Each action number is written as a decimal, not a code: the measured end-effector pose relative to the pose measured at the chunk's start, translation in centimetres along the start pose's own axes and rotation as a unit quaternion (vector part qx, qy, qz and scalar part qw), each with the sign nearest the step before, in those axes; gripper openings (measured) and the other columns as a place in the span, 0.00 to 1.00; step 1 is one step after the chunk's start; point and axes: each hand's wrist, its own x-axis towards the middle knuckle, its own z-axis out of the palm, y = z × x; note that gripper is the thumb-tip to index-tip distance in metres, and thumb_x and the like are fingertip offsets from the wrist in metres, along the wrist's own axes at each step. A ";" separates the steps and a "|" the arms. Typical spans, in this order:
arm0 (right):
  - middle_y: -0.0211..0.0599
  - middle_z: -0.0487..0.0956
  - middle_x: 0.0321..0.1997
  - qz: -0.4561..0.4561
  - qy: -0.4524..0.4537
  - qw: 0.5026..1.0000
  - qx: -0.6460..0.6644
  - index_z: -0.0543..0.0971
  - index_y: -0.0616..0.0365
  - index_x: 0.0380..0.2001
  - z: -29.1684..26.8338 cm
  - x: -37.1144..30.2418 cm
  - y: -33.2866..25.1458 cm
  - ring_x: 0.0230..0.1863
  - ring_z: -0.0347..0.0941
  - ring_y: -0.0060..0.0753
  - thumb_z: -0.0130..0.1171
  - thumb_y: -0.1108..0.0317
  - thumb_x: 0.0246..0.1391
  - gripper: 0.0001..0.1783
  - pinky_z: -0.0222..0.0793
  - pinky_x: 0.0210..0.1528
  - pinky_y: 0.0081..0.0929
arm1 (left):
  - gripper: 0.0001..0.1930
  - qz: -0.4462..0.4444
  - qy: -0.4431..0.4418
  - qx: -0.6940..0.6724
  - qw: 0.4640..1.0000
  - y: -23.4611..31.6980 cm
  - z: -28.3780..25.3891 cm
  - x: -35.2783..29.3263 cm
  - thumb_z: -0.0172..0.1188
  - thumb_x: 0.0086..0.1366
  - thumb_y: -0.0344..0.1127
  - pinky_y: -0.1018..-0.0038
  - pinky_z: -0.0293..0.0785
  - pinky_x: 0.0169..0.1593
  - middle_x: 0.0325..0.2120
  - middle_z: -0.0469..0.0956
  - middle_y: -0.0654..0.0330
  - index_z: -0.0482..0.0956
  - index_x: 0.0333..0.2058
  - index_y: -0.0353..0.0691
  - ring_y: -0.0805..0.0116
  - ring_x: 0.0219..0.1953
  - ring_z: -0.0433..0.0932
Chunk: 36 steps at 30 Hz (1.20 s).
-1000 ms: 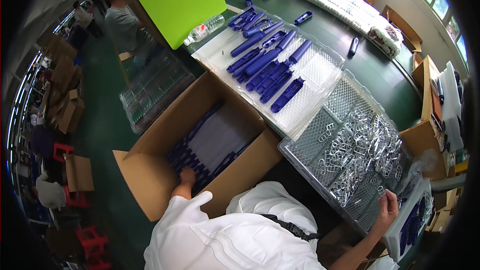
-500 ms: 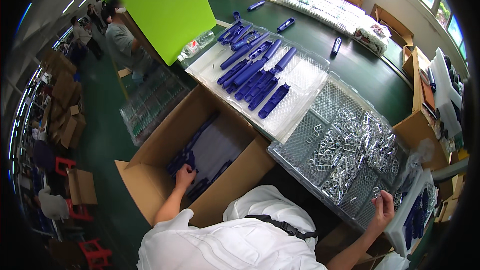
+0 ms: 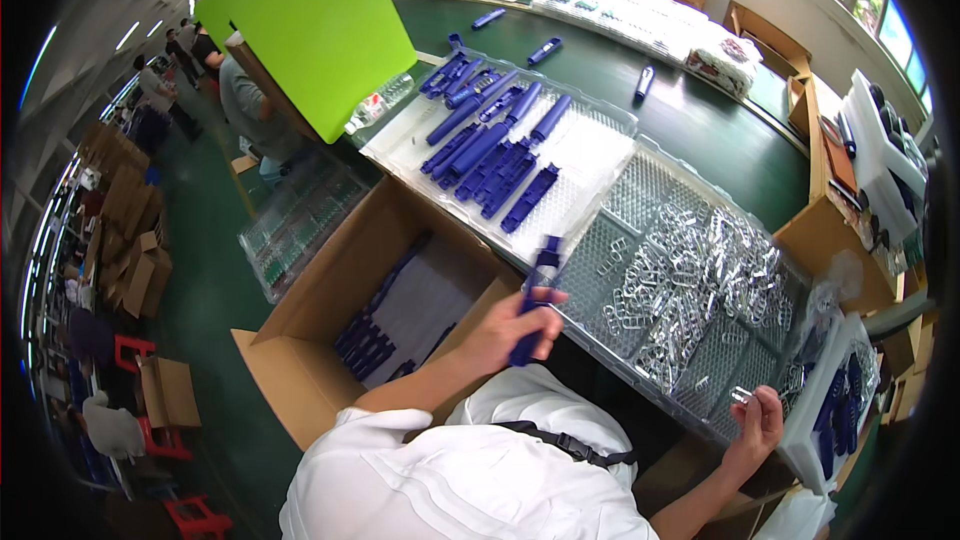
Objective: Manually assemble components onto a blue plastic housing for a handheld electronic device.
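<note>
My left hand (image 3: 500,332) is closed round a blue plastic housing (image 3: 546,265), held up in front of my body, just off the near edge of the trays. At the right, my right hand (image 3: 755,430) pinches a small shiny metal clip (image 3: 741,395) over the near corner of a clear grey tray (image 3: 610,208). Many like it lie heaped in that tray as a pile of metal clips (image 3: 690,280). More blue housings (image 3: 480,155) lie in rows on a white tray (image 3: 400,145) beyond. An open cardboard box (image 3: 300,280) at my left holds further blue housings (image 3: 365,348).
A bright green board (image 3: 310,30) stands at the back left, a plastic bottle (image 3: 380,105) beside it. Loose blue pieces lie on the green table (image 3: 600,60). A white bin (image 3: 815,420) with blue parts stands at the right. Other people are farther off.
My left hand has come up out of the cardboard box and moved right with a blue housing in it. My right hand stays near the tray corner with the clip, slightly lower.
</note>
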 end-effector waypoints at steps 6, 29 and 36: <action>0.41 0.79 0.48 -0.095 -0.015 0.995 -0.015 0.82 0.67 0.45 3.1 -1.2 -4.2 0.44 0.76 0.28 0.59 0.88 0.57 0.13 0.75 0.43 0.20 | 0.35 -0.132 -0.197 -0.062 0.969 -5.0 7.6 4.7 0.60 0.67 0.48 0.74 0.73 0.33 0.37 0.76 0.52 0.62 0.69 0.44 0.66 0.27 0.75; 0.51 0.78 0.61 -0.183 -0.138 0.916 -0.329 0.83 0.64 0.33 9.9 -1.4 -8.5 0.55 0.81 0.47 0.68 0.85 0.49 0.08 0.79 0.48 0.33 | 0.28 -0.067 -0.281 0.146 0.946 -8.5 11.3 4.2 0.45 0.68 0.38 0.77 0.73 0.31 0.33 0.79 0.60 0.69 0.63 0.30 0.77 0.26 0.75; 0.51 0.77 0.62 -0.158 -0.137 0.930 -0.303 0.78 0.64 0.33 10.3 -1.6 -6.9 0.56 0.81 0.49 0.67 0.85 0.51 0.09 0.80 0.50 0.35 | 0.21 -0.065 -0.275 0.154 0.947 -9.1 11.0 4.2 0.47 0.68 0.32 0.78 0.72 0.27 0.32 0.79 0.61 0.73 0.57 0.30 0.78 0.23 0.74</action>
